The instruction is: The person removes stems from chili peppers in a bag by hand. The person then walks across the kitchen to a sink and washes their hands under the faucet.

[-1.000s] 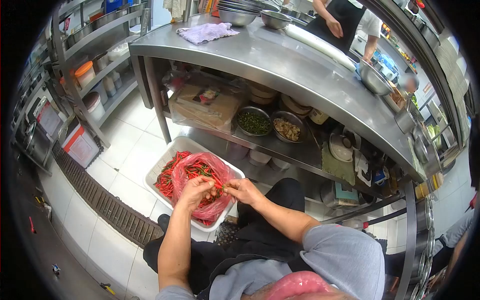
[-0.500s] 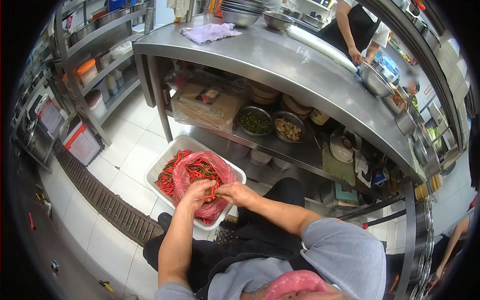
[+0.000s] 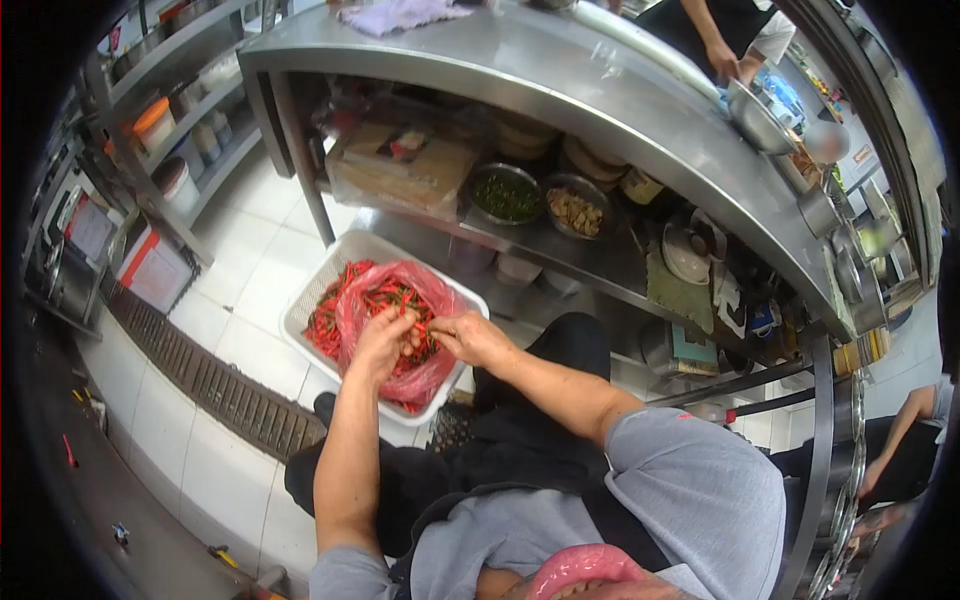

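Since the pink bag (image 3: pixel 438 288) is nested in the white basket (image 3: pixel 322 270) near its right edge, the chilies (image 3: pixel 392 296) inside are probably easier reached. Left hand's (image 3: pixel 386 338) fingers are curled, right hand's (image 3: pixel 472 338) bunched; whether anything's clamped can't be told.

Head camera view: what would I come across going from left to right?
Orange-lidded tub → white basket → bowl of pale pieces → green cloth → steel bowl on the counter.
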### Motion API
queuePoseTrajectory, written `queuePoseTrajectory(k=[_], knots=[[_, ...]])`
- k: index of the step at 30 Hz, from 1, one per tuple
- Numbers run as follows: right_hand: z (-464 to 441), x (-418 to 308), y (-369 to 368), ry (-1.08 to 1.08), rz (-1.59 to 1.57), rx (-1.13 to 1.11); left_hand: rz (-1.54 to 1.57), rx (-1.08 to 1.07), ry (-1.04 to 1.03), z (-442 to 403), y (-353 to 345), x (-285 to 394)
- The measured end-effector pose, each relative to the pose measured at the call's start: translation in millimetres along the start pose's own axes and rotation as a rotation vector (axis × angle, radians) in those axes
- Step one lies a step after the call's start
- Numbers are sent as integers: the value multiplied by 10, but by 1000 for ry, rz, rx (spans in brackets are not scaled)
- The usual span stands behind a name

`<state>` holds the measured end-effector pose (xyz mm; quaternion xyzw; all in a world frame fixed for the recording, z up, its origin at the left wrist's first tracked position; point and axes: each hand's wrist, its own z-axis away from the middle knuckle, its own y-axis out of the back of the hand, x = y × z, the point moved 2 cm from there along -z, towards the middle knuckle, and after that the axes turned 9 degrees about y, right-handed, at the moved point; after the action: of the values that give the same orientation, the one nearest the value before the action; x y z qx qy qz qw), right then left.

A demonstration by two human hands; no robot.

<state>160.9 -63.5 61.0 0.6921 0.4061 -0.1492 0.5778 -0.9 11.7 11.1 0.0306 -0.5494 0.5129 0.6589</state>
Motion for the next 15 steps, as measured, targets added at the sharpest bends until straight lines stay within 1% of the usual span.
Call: queuePoseTrajectory(k=[1, 3, 5, 6, 8, 9, 10, 11, 12, 13, 14, 15], knots=[[-18, -29, -7, 184, 49, 50, 30, -8, 33, 28, -7, 33], [0, 6, -34, 236, 60, -49, 91, 48, 71, 46, 6, 3], [9, -6, -51, 294, 17, -204, -3, 13, 132, -26, 91, -43], [17, -46, -28, 291, 7, -213, -35, 28, 140, -16, 48, -30], [17, -128, 40, 377, 44, -319, -69, 72, 122, -34, 36, -27], [-7, -62, 101, 320, 71, -322, -112, 109, 103, -32, 52, -18], [-54, 52, 196, 360, 173, -173, -141, 155, 104, -21, 67, 41], [-139, 134, 389, 298, 138, -42, -128, 167, 108, 11, 75, 95], [-261, 153, 629, 239, 134, 115, -92, 178, 72, 53, 83, 143], [-366, 115, 862, 39, 138, 241, -58, 188, 33, 66, 99, 171], [-484, 157, 1105, 0, 244, 325, -47, 215, 33, 55, 126, 172], [-568, 236, 1274, -140, 145, 451, -39, 221, 34, 44, 149, 156]])
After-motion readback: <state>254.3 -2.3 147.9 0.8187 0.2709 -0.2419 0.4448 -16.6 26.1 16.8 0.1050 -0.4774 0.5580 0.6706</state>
